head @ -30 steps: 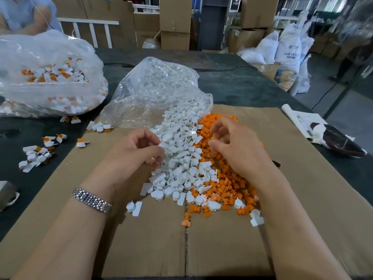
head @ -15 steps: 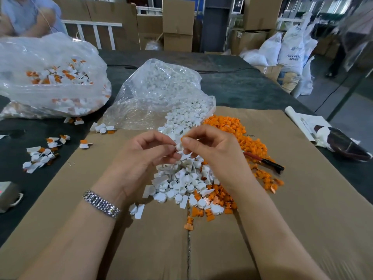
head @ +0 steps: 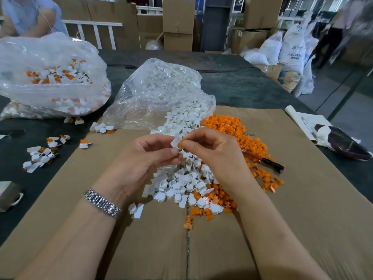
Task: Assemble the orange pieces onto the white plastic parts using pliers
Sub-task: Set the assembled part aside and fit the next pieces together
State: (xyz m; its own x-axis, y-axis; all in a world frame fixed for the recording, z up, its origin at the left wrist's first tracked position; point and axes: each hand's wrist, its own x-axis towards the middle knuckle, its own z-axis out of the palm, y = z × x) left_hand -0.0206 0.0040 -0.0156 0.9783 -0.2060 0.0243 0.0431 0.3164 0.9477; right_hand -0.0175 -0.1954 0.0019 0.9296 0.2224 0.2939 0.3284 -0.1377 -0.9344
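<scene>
My left hand (head: 145, 158) pinches a small white plastic part (head: 176, 141) above the heap. My right hand (head: 214, 152) presses an orange piece (head: 183, 142) against that white part with thumb and forefinger. Below the hands lies a heap of white parts (head: 179, 184) on the cardboard sheet (head: 302, 199). A heap of orange pieces (head: 230, 126) spreads to the right of it. Pliers with a red and black handle (head: 264, 160) lie on the orange pieces, right of my right hand, untouched.
A clear bag of white parts (head: 161, 93) lies open behind the heap. A second bag of assembled pieces (head: 52, 77) sits far left. Loose assembled pieces (head: 40, 154) lie on the dark table at left. Paper and a dark object (head: 341, 142) rest at the right edge.
My right hand left the orange heap and came up to meet the left one. Both hands rose together above the heaps, now joining an orange piece to a white part.
</scene>
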